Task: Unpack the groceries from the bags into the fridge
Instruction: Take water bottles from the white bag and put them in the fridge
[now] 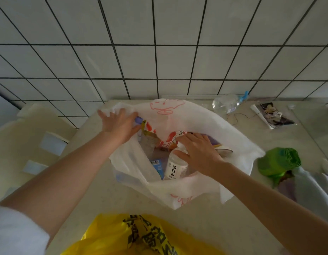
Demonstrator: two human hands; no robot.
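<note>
Left hand [119, 126] grips the far-left rim of the white bag [233, 144], holding its mouth wide. Inside the bag: blue box [157, 166], red carton [168, 140], bottle [176, 168] — right hand [198, 151] curls over its cap. Yellow bag [111, 236] at the near counter [108, 196] edge — bare strip between the bags. Green roll [279, 162] right. Tiled wall [159, 43] behind.

Two bags sitting on bench: white bag [187, 115] at center, yellow bag [133, 236] at 6 o'clock; one white bottle [175, 167], one empty clear bottle [225, 103] lying at 1 o'clock.
</note>
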